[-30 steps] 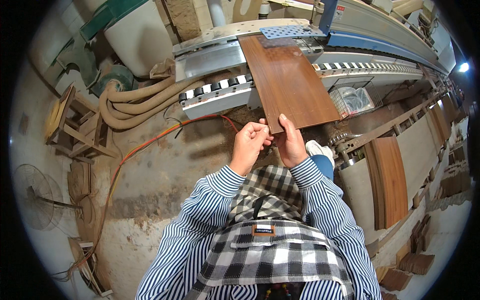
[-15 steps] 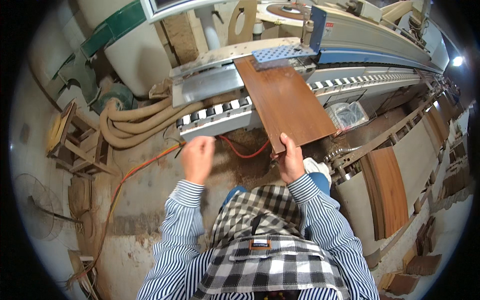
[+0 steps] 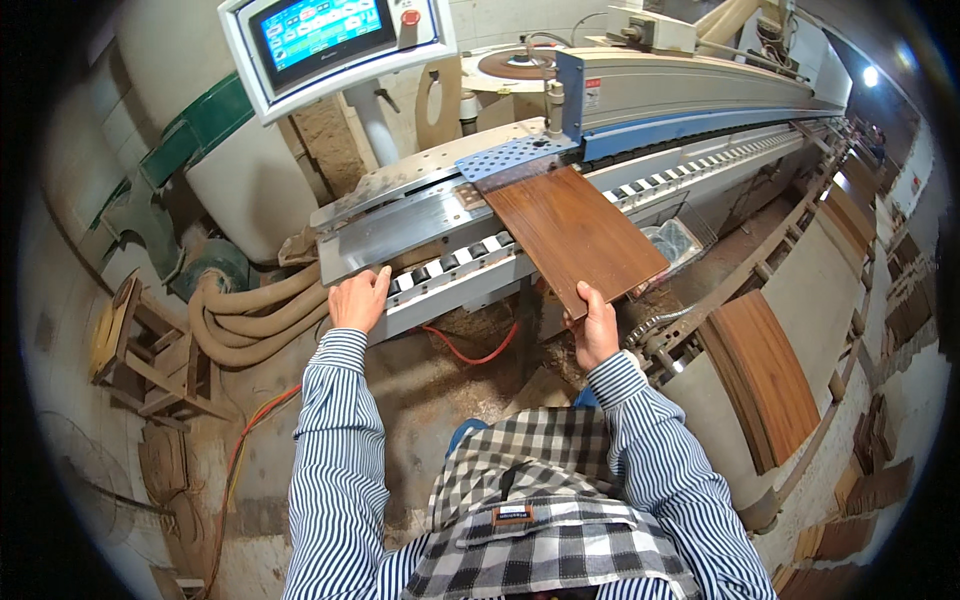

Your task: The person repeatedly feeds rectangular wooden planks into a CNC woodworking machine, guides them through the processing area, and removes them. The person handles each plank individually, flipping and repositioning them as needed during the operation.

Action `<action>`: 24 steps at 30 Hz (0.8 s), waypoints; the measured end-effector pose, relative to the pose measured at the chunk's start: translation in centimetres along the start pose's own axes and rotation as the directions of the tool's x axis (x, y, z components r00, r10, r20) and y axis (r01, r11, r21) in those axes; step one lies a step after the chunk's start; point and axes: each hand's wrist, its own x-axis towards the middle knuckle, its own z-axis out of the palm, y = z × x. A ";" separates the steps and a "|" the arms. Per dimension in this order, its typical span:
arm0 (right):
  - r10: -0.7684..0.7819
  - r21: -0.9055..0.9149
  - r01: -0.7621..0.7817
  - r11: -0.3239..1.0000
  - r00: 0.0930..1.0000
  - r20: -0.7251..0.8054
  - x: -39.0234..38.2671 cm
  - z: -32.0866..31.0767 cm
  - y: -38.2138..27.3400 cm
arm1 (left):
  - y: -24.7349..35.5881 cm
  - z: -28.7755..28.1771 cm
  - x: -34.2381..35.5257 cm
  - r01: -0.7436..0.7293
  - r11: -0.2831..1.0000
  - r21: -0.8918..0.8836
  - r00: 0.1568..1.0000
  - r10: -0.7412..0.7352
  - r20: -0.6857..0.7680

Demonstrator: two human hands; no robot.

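I find the wood-grain panel [image 3: 585,240] lying at a slant across the black-and-white roller rail [image 3: 455,261] of the machine. Its far end meets the blue perforated plate [image 3: 515,158]; its near end projects past the rail toward the wearer.

Right hand [image 3: 597,330]: closed on the panel's near left corner, thumb flat on the upper face, fingers bent beneath and partly hidden. Left hand [image 3: 358,300]: off the panel, at the rail's left end by the steel table plate [image 3: 395,240], fingers partly bent and thumb angled forward. I cannot tell whether it grips the edge or merely rests there.

Beyond the panel I record the long beige-and-blue beam [image 3: 700,115], running away to the right. A lit touchscreen [image 3: 325,38] stands at upper left. Ribbed hoses [image 3: 250,325] curve below the machine at left, beside a wooden stool [image 3: 150,350]. To the right, further brown boards [image 3: 770,375] lie stacked on a grey belt [image 3: 800,275].
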 end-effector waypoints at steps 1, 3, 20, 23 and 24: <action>-0.012 -0.005 0.012 1.000 1.000 0.009 0.6 -0.7 -0.5 | 0.2 0.0 0.5 0.037 0.999 0.013 0.998 -0.037 0.055; -0.017 -0.011 0.017 1.000 1.000 -0.004 1.4 -1.7 -1.5 | 0.4 -0.3 1.0 0.067 0.998 -0.009 0.985 -0.065 0.162; -0.502 -0.458 0.358 0.814 0.830 -0.244 -6.8 -22.9 -5.0 | -0.7 1.8 2.1 -0.006 0.999 0.039 0.998 0.004 0.056; -0.642 -0.684 0.153 0.714 0.534 -0.550 -15.6 -29.7 -5.2 | -0.9 2.2 2.3 0.042 0.998 0.040 0.994 -0.045 0.100; -0.640 -0.680 0.075 0.730 0.426 -0.640 -17.8 -31.0 -6.1 | -1.0 2.5 2.4 0.054 0.998 0.027 0.994 -0.057 0.095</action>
